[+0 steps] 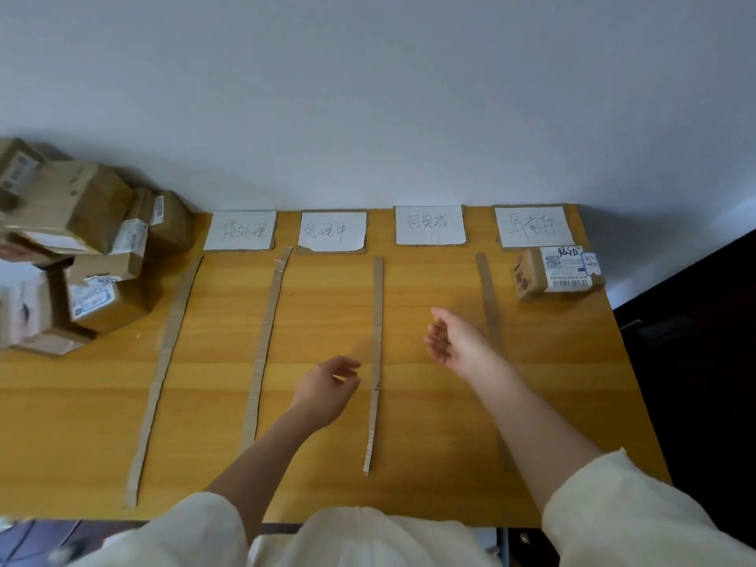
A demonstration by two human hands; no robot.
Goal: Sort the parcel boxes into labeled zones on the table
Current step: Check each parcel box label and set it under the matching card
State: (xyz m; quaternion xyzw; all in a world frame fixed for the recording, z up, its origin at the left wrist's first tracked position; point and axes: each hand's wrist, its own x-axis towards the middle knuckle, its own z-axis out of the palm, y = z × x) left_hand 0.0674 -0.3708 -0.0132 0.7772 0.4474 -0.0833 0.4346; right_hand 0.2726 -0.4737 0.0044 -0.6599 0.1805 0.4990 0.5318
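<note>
Both hands hover over the middle of the table (572, 386) and hold nothing. The left hand (327, 392) hangs with loosely curled fingers just at 9 o'clock of the third strip (376, 362). The right hand (454, 341) is relaxed with fingers apart, palm turned toward the left, between the third strip and the fourth strip (489, 304). Cream sleeves (638, 509) cover both upper arms.

Four cardboard strips split the tabletop into lanes. At 12 o'clock of each lane lies a white paper sign on a cardboard backing, each with handwritten Chinese: the first sign (240, 231) is smudged and only partly legible, the second sign (332, 231) reads 处理中, the third sign (429, 225) seems to read 已完成, and the fourth sign (532, 227) 异常件.

One box (552, 274) sits in the rightmost lane, at 6 o'clock of the fourth sign and touching its backing. Its shipping label carries a barcode, a QR code and hand-scrawled marks too small to read. A pile of boxes (82, 247) with white shipping labels is heaped at 9 o'clock, beyond the first strip (163, 362).
</note>
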